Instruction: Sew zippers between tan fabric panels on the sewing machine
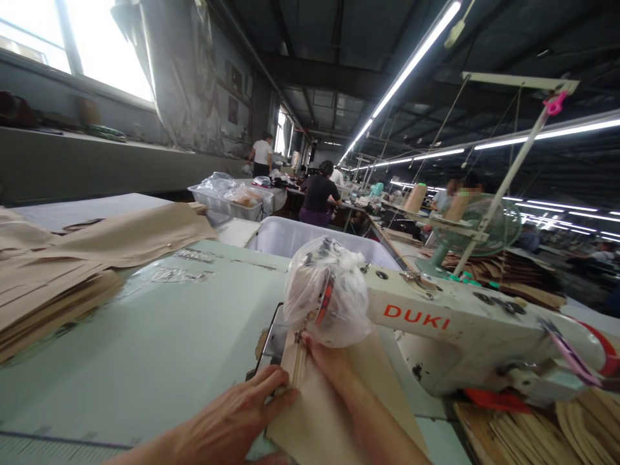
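A beige fabric piece (320,413) lies under the needle area of a white sewing machine (411,313) marked DUKI. A strip with lengthwise lines, perhaps a zipper (299,365), runs along its left part up to the presser foot. My left hand (242,410) grips the left edge of the fabric between thumb and forefinger. Close to the foot, my right hand (332,361) holds the fabric down, fingers bunched at the strip. A clear plastic bag (322,290) wraps the machine head and hides most of the needle.
Stacked beige fabric pieces (62,284) lie on the left of the pale green table (184,349). Behind the machine stands a white bin (320,232). Thread snips (569,355) rest on the machine's right end, above more cut pieces (542,433). Farther off, people work at tables.
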Action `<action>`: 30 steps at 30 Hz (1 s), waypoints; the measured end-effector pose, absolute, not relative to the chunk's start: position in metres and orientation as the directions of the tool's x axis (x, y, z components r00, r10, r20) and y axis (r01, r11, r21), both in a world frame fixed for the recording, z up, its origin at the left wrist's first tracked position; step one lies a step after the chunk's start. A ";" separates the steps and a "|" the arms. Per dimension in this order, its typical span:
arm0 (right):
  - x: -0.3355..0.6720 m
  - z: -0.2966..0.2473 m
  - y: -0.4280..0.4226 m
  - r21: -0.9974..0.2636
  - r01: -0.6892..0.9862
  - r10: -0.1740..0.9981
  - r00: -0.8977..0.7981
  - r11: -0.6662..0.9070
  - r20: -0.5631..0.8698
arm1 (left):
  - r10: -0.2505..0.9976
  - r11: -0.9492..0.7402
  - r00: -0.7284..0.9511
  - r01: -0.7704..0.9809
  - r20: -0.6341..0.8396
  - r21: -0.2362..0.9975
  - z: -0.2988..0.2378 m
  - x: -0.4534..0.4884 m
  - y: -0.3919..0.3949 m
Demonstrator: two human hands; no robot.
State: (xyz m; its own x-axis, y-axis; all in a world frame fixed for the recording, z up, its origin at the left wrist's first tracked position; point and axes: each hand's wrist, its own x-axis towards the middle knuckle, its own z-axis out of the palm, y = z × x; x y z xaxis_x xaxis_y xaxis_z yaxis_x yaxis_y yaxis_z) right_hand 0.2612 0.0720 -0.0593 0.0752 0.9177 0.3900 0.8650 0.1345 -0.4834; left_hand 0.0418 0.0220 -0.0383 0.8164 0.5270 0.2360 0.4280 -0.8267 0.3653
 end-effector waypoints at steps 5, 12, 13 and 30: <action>0.269 -0.075 0.018 -0.483 0.829 0.925 -0.102 0.282 0.365 | 0.499 -0.834 0.834 0.390 0.233 0.391 -0.032 0.040 0.028; 0.274 -0.078 0.015 -0.340 0.878 0.927 -0.244 0.336 0.285 | 0.492 -0.851 0.831 0.396 0.258 0.346 -0.038 0.046 0.046; 0.273 -0.076 0.017 -0.322 0.886 0.927 -0.249 0.335 0.281 | 0.487 -0.856 0.831 0.391 0.271 0.338 -0.039 0.046 0.049; 0.284 -0.092 0.035 -0.341 0.872 0.914 -0.240 0.351 0.328 | 0.429 -0.891 0.846 0.337 0.317 0.306 -0.069 0.045 0.088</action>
State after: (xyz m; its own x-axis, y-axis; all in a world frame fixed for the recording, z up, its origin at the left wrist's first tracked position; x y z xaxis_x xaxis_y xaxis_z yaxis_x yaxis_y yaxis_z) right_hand 0.2835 0.0355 -0.0915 -0.2401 0.9137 0.3277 0.8719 0.3514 -0.3410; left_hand 0.0454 0.0879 -0.0693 0.8459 0.4287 0.3173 0.3366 -0.8906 0.3059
